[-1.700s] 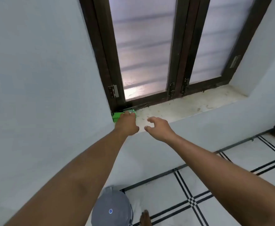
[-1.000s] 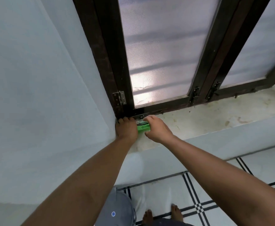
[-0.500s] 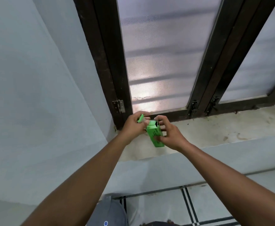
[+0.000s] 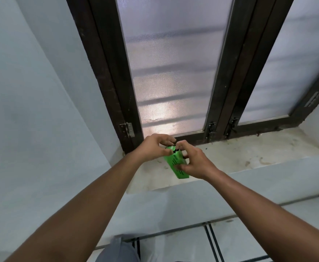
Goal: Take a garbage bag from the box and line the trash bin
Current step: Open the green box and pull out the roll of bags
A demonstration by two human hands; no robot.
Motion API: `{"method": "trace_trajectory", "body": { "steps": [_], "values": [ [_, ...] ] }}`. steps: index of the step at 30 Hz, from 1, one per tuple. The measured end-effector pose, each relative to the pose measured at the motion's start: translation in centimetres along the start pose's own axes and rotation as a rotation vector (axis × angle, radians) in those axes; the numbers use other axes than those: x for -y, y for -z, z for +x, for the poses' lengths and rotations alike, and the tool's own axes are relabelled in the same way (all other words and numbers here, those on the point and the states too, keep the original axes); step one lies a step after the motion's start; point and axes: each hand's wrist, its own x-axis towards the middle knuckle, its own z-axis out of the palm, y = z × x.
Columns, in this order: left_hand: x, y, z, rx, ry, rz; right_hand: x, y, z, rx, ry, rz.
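Observation:
A small green garbage-bag box (image 4: 175, 164) with black print is held in the air just above the window sill. My right hand (image 4: 194, 162) grips its body from the right, thumb on the front face. My left hand (image 4: 154, 147) pinches the green flap at the box's open top end, where something black shows in the opening. The grey trash bin (image 4: 117, 250) stands on the floor below, cut off by the bottom edge of the view between my forearms.
A stained stone window sill (image 4: 230, 157) runs to the right under a dark wooden window frame (image 4: 117, 87) with frosted panes. A pale wall (image 4: 32, 120) closes the left side. White floor tiles (image 4: 249, 242) with black lines lie below.
The box was lifted from the sill's left corner and taken in both hands. Since half a second ago my hands have barely moved; the left fingers still work at the top flap.

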Motion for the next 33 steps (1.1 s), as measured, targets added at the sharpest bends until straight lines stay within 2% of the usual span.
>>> {"method": "trace_trajectory", "body": {
  "steps": [6,13,19,25,29,33],
  "values": [
    [-1.0,0.2,-0.1,0.017,-0.082,0.195,-0.1,0.3,-0.6,0.018,-0.008,-0.014],
    [-1.3,-1.0,-0.2,-0.21,-0.087,-0.001,0.0,0.7,-0.7,-0.013,-0.049,0.086],
    [-1.4,-1.3,-0.4,-0.089,0.051,-0.018,-0.2,0.9,-0.6,-0.03,-0.054,0.124],
    [-1.3,-1.7,-0.9,-0.096,0.122,-0.099,-0.1,0.6,-0.4,-0.05,-0.067,0.133],
    [-0.7,-2.0,-1.6,-0.249,0.012,0.005,-0.1,0.1,0.1,-0.077,-0.117,0.133],
    [-0.3,-2.5,-2.5,-0.402,-0.084,-0.058,0.0,0.1,0.6,-0.175,-0.187,0.183]
  ]
}}
